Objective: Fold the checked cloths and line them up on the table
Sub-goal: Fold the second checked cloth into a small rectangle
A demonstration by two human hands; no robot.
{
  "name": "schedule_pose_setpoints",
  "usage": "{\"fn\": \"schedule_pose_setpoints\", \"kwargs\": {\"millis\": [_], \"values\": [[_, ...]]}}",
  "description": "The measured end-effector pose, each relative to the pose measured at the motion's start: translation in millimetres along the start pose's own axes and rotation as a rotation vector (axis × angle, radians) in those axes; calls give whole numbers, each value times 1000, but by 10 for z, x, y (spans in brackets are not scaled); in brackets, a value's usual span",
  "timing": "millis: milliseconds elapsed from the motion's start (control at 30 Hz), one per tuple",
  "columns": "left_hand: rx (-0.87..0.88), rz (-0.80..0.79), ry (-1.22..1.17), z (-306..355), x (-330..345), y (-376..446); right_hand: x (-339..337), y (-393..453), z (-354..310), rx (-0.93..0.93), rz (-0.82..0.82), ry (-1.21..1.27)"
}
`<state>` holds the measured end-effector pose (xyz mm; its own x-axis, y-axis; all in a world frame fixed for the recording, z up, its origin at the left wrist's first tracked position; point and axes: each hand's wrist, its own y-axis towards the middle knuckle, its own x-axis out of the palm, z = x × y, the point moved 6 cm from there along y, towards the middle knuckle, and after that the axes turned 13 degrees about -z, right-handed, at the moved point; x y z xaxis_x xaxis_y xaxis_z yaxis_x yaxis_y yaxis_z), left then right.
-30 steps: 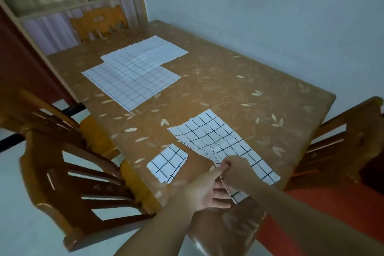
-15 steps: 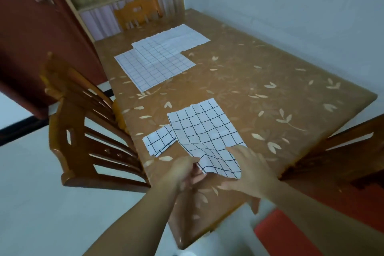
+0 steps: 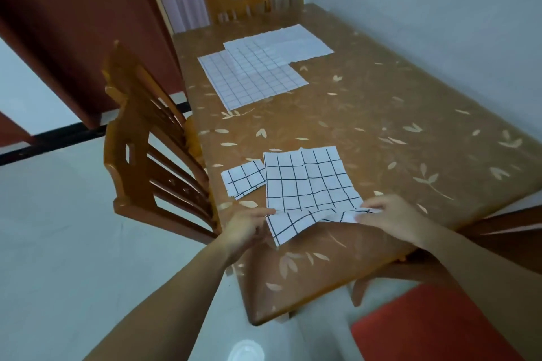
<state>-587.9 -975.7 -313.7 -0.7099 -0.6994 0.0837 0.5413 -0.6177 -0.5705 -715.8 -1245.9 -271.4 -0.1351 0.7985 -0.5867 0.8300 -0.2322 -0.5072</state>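
Observation:
A white cloth with a wide black check (image 3: 308, 182) lies on the brown leaf-patterned table (image 3: 381, 126) near its front edge. Its near edge is turned up and over. My left hand (image 3: 249, 224) pinches the cloth's near left corner, and my right hand (image 3: 390, 214) pinches its near right corner. A small folded checked cloth (image 3: 245, 179) lies just left of it. Two flat fine-checked cloths (image 3: 255, 76) overlap at the far end of the table.
A wooden chair (image 3: 152, 141) stands close against the table's left side, another (image 3: 237, 0) at the far end, and a third (image 3: 504, 228) at the right. A red cushion (image 3: 434, 328) shows at bottom right. A dark red door (image 3: 73, 23) stands at left.
My view has swung so the table sits further right. My hands have moved apart to the cloth's two near corners, and its near edge has lifted and turned over.

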Motion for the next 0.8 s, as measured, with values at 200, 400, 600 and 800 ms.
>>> {"fn": "schedule_pose_setpoints", "kwargs": {"millis": [200, 400, 600, 800], "values": [[197, -32, 429, 79, 107, 92, -163, 15, 61, 23, -130, 205], [92, 10, 284, -1, 117, 453, -141, 333, 390, 110, -162, 627], [53, 70, 314, 49, 194, 832, 2, 600, 796, 256, -83, 721], [-117, -126, 413, 96, 251, 1173, -174, 880, 935, 283, 123, 835]]}}
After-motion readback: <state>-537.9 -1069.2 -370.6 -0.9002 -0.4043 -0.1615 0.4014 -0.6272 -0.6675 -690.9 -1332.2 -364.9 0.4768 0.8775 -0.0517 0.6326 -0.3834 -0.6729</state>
